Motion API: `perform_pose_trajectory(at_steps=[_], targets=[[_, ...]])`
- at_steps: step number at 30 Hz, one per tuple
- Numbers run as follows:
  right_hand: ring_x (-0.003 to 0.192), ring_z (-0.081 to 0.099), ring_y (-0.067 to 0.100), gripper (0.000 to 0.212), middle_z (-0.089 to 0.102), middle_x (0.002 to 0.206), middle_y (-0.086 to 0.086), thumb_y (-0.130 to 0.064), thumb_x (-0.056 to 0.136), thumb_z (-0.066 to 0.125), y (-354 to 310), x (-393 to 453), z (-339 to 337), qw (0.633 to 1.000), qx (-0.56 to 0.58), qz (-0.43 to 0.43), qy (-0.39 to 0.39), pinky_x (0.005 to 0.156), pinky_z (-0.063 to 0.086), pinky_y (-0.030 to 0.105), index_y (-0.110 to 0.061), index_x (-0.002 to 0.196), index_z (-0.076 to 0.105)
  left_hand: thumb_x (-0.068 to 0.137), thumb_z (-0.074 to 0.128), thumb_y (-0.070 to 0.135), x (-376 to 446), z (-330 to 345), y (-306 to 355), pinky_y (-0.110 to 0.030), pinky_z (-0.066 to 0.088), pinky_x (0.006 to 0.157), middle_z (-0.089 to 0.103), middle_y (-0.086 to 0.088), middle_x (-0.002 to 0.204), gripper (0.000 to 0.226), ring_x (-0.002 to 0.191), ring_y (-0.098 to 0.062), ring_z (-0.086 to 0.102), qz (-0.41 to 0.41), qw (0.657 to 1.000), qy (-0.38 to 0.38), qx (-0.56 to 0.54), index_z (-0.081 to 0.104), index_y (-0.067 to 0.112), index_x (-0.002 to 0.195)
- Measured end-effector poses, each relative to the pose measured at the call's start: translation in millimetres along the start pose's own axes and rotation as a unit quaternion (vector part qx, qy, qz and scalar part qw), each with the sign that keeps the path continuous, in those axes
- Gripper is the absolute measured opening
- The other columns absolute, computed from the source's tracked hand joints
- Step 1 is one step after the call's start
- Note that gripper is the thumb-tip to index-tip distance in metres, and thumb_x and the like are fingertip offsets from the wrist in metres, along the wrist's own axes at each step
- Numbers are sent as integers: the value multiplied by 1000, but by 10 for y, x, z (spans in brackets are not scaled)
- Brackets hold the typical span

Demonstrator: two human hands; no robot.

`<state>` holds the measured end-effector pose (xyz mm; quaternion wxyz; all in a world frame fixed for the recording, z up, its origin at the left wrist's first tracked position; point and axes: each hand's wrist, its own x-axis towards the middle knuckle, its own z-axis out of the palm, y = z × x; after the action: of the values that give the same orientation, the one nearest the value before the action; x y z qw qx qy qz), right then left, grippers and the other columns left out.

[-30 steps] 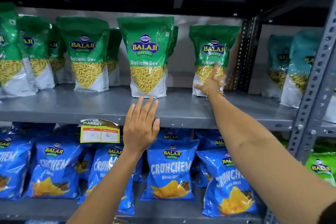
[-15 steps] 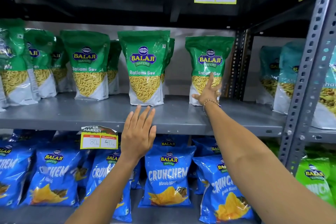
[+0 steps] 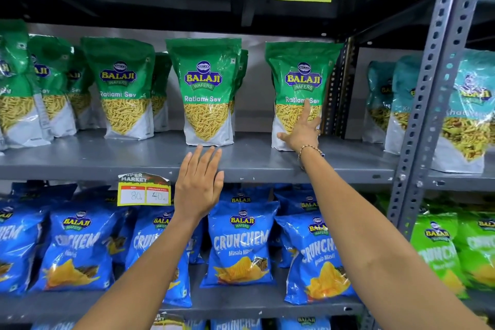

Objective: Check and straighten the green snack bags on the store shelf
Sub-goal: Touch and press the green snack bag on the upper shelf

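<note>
Several green Ratlami Sev bags stand upright on the grey middle shelf (image 3: 107,161). The rightmost green bag (image 3: 300,69) stands near the shelf's right upright. My right hand (image 3: 301,131) lies flat against this bag's lower front, fingers spread, index finger pointing up. The centre green bag (image 3: 205,88) stands alone, with another bag behind it. My left hand (image 3: 199,182) is open, fingers together, hovering in front of the shelf edge just below the centre bag, holding nothing. More green bags (image 3: 122,83) fill the left of the shelf.
Blue Crunchem chip bags (image 3: 238,246) line the shelf below. Yellow price tags (image 3: 144,191) hang on the shelf edges. A perforated grey upright (image 3: 426,104) divides off the right bay with teal bags (image 3: 471,104) and light green bags (image 3: 439,249).
The view has tilted up, so the shelves sit lower in the frame. My right hand stays on the rightmost green bag. My left hand barely moves.
</note>
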<state>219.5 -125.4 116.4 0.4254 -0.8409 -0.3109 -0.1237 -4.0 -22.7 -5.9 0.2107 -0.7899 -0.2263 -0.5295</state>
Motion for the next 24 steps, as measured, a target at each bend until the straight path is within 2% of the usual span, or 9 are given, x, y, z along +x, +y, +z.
perform_pose_trajectory(at_steps=[7,24], targets=[[113,51,48,114,21,145,29,-28,75,79,-34,-165,-131,999,9,-31,29,93,45,51,-32,150,-7,105,24,33,90,15,-89,-42,19,118,52,-13,142,51,136,-32,42,1,1000,-9,7,49,6,141],[118,47,51,117,22,146,29,-30,73,81,86,-571,-402,996,23,-62,58,96,42,54,-38,148,-8,103,28,31,78,0,-81,-41,16,119,51,-14,143,50,137,-32,40,-7,1000,-23,4,48,5,141]])
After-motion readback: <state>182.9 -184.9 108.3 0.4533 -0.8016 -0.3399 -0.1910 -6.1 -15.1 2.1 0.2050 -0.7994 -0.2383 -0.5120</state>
